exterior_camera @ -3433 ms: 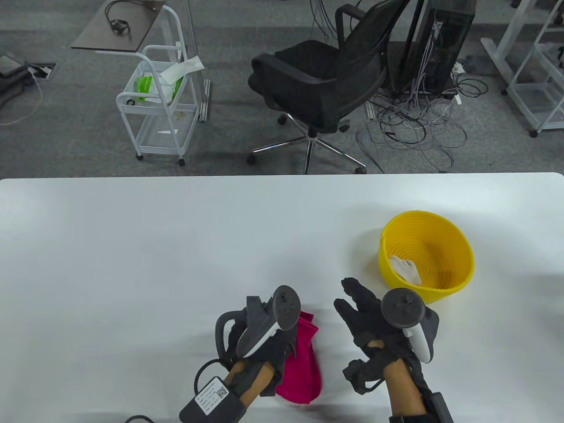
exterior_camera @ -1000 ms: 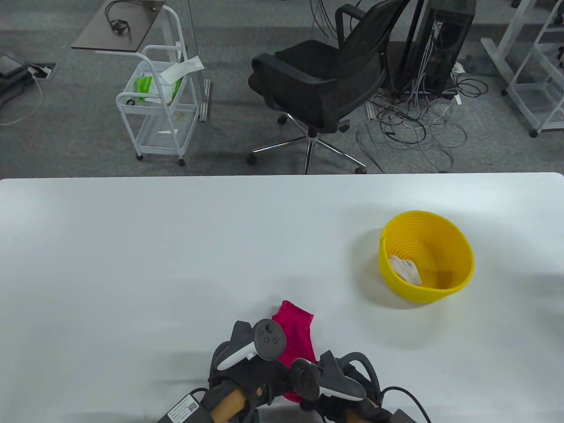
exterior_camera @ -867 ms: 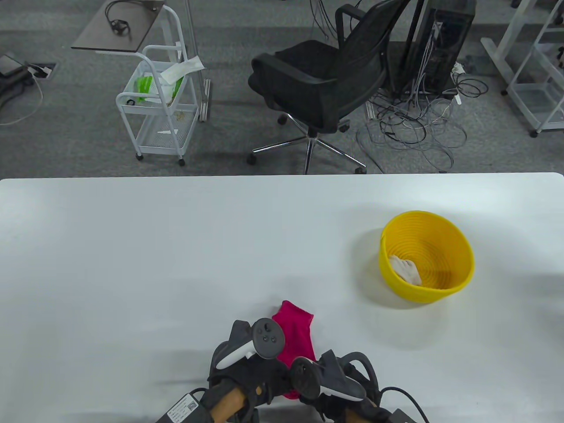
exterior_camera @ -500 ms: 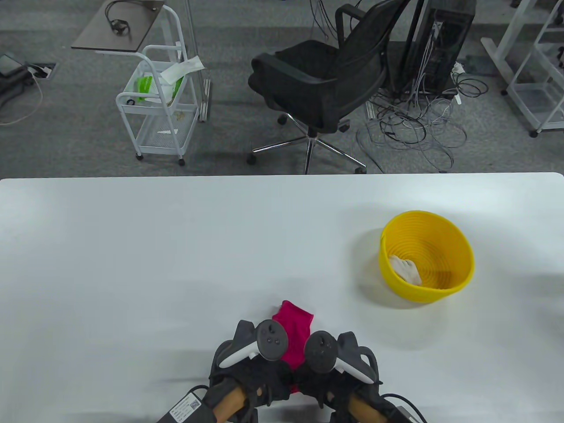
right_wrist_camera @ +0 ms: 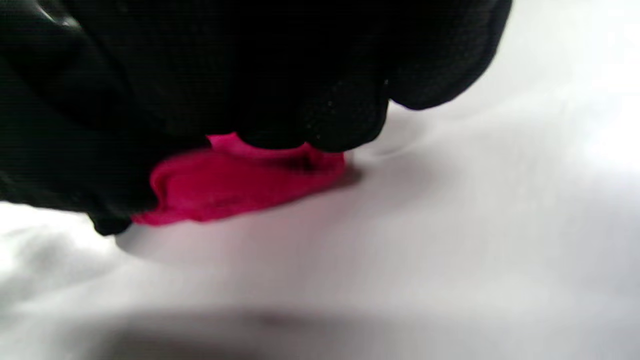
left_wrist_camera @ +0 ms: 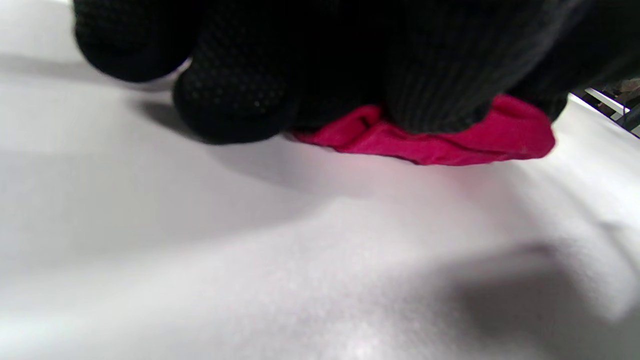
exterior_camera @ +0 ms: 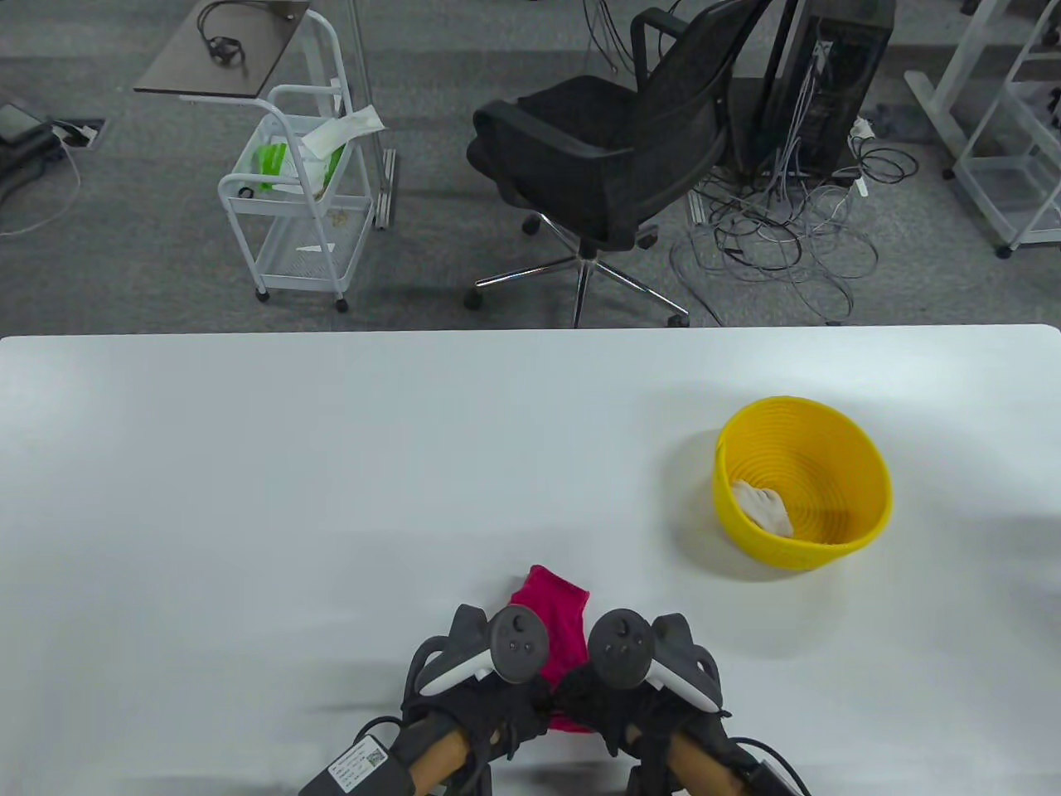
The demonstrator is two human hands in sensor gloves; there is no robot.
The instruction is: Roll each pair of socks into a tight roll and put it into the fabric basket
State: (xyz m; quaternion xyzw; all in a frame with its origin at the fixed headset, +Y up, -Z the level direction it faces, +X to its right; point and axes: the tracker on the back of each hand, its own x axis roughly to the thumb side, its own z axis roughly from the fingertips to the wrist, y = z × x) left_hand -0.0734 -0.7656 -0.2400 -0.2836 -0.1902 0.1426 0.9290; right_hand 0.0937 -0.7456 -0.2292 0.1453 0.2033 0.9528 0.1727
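A magenta sock pair (exterior_camera: 554,618) lies on the white table (exterior_camera: 331,464) near its front edge. Both gloved hands sit side by side on its near end. My left hand (exterior_camera: 497,701) curls its fingers over the bunched sock (left_wrist_camera: 430,137), and my right hand (exterior_camera: 609,705) curls over it from the other side (right_wrist_camera: 235,182). The far end of the sock lies flat beyond the trackers. The yellow basket (exterior_camera: 862,543) stands at the right, with a white sock roll (exterior_camera: 763,507) inside.
Beyond the table's far edge stand a black office chair (exterior_camera: 605,157), a white wire cart (exterior_camera: 294,207) and a tangle of cables (exterior_camera: 779,240) on the floor. The basket is the only other thing on the table.
My right hand came from beside the basket to the sock's near end. In the last second both hands moved forward over the sock, and less of it shows beyond them.
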